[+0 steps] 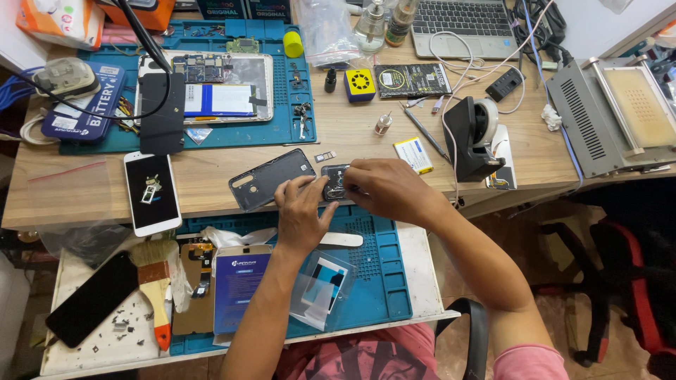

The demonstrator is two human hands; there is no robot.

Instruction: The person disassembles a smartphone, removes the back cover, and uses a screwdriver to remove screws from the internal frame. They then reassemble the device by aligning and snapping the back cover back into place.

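Step in hand, by look: close work on small dark phone part (pixel 335 184) at wooden desk edge (pixel 211 176), beside dark grey phone back cover (pixel 271 179). Left hand (pixel 303 211) fingers together, pinning part down. Right hand (pixel 384 186) curled over it, fingertips pinching part. Both forearms angled inward. Next move needs fine, steady grip.
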